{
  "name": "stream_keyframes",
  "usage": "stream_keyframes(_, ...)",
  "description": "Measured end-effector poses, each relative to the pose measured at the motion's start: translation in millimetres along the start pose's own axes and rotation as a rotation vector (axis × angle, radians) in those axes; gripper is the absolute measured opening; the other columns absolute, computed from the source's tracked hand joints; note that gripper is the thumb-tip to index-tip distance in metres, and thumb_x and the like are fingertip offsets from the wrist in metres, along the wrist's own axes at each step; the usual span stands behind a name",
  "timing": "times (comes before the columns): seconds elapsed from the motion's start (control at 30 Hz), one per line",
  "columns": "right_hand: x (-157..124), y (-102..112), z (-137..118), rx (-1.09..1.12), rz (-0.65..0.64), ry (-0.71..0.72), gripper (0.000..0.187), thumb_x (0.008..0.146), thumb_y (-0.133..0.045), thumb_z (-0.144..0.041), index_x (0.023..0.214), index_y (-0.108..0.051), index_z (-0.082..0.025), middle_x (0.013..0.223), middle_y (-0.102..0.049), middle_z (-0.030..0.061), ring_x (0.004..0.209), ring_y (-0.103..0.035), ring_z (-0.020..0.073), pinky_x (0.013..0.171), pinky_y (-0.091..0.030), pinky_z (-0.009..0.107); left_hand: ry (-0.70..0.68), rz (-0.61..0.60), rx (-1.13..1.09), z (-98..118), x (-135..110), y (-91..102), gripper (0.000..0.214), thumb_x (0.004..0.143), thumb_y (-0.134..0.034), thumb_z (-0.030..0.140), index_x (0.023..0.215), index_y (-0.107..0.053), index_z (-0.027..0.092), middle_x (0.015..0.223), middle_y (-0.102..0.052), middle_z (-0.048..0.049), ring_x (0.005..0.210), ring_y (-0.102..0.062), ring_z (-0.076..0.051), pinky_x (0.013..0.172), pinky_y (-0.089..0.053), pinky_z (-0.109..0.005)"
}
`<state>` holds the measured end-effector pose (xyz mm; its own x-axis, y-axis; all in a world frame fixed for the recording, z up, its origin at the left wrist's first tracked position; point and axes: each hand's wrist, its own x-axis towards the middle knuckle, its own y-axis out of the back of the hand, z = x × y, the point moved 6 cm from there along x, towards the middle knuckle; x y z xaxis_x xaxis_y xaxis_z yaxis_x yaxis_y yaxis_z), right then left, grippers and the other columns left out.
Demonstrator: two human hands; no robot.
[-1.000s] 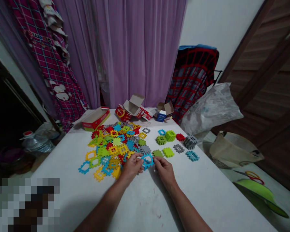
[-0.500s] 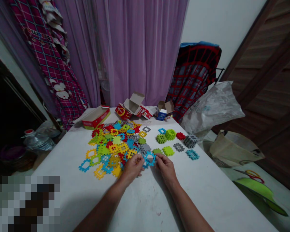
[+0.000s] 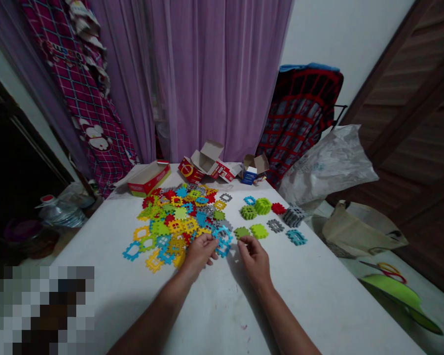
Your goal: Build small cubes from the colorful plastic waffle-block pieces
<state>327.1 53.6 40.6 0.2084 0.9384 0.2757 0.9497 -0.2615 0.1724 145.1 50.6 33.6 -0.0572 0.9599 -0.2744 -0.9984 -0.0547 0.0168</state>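
My left hand [image 3: 200,254] is closed on blue frame-shaped interlocking tiles [image 3: 227,237] with toothed edges, which stick out past its fingertips toward the right. How many tiles are joined there I cannot tell. Just right of them, my right hand [image 3: 254,257] is apart from the tiles, its fingers loosely curled and nothing visible between them. A heap of mixed tiles [image 3: 180,213] in yellow, red, green, blue and grey lies beyond my left hand. Farther right are a green tile stack [image 3: 262,206], a grey tile stack [image 3: 293,216] and a blue tile stack [image 3: 296,237].
Opened boxes stand at the table's [image 3: 207,315] back: a red tray-like box [image 3: 149,181], a red carton [image 3: 190,170] and a blue carton [image 3: 249,176]. Right of the table are a plastic bag [image 3: 329,158], a beige bag [image 3: 362,229] and scissors [image 3: 392,272].
My right hand has let go of the blue tiles and its fingers are now apart from them. The tiles stay in my left hand, tilted and shifted slightly left.
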Motion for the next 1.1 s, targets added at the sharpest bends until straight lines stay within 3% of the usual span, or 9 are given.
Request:
stream_keyframes(0.2, -12.5, -7.8, -18.6, -0.267, -0.046, 0.267, 0.028, 0.077, -0.065, -0.042, 0.095, -0.066, -0.02, 0.084, -0.068, 0.0032, 0.061, -0.057, 0.0122, 0.059, -0.047, 0.025, 0.021, 0.01, -0.036, 0.8, -0.9, -1.0, 0.037, 0.067, -0.071, 0.053, 0.077, -0.056, 0.02, 0.054, -0.057, 0.0056, 0.043, -0.049, -0.007, 0.039, -0.03, -0.017)
stream_keyframes(0.6, -16.1, -14.0, -19.0, -0.375, -0.018, 0.326, 0.028, 0.081, -0.063, -0.045, 0.095, -0.068, -0.021, 0.083, -0.068, 0.0038, 0.06, -0.055, 0.0119, 0.059, -0.046, 0.025, 0.002, -0.02, -0.05, -0.8, -1.1, -7.6, 0.038, 0.067, -0.072, 0.053, 0.076, -0.057, 0.019, 0.054, -0.058, 0.0049, 0.043, -0.05, -0.007, 0.038, -0.028, -0.017)
stream_keyframes(0.73, -11.9, -6.6, -14.3, -0.402, 0.006, 0.312, 0.027, 0.08, -0.061, -0.042, 0.094, -0.068, -0.02, 0.082, -0.068, 0.0027, 0.059, -0.055, 0.0119, 0.059, -0.046, 0.026, 0.0, -0.068, -0.051, -0.5, -3.8, -12.0, 0.044, 0.066, -0.071, 0.057, 0.082, -0.058, 0.018, 0.075, -0.069, -0.0013, 0.049, -0.055, -0.007, 0.037, -0.03, -0.016)
stream_keyframes(0.83, 3.1, 32.0, -1.5, -0.436, 0.131, 0.236, 0.033, 0.08, -0.058, -0.048, 0.094, -0.068, -0.02, 0.082, -0.068, 0.0032, 0.061, -0.057, 0.0136, 0.062, -0.046, 0.027, -0.02, -0.092, -0.047, -0.6, -6.9, -14.0, 0.05, 0.066, -0.07, 0.059, 0.093, -0.06, 0.018, 0.095, -0.072, -0.0063, 0.055, -0.06, -0.008, 0.036, -0.032, -0.016)
stream_keyframes(1.0, 33.4, 141.7, 34.8, -0.643, 0.458, -0.005, 0.061, 0.072, -0.051, -0.07, 0.094, -0.071, -0.017, 0.081, -0.069, 0.0077, 0.064, -0.059, 0.0189, 0.059, -0.042, 0.031, -0.054, -0.157, -0.016, -6.2, -13.3, -24.0, 0.048, 0.068, -0.068, 0.059, 0.091, -0.061, 0.018, 0.093, -0.07, -0.0062, 0.054, -0.059, -0.008, 0.035, -0.033, -0.016)
stream_keyframes(1.1, 46.3, 180.9, 56.5, -0.735, 0.436, -0.117, 0.066, 0.068, -0.049, -0.074, 0.095, -0.072, -0.017, 0.081, -0.07, 0.0076, 0.069, -0.061, 0.0216, 0.058, -0.039, 0.03, -0.048, -0.195, 0.006, -13.8, -16.0, -32.8, 0.046, 0.068, -0.068, 0.058, 0.089, -0.06, 0.018, 0.088, -0.069, -0.0052, 0.051, -0.057, -0.008, 0.035, -0.033, -0.016)
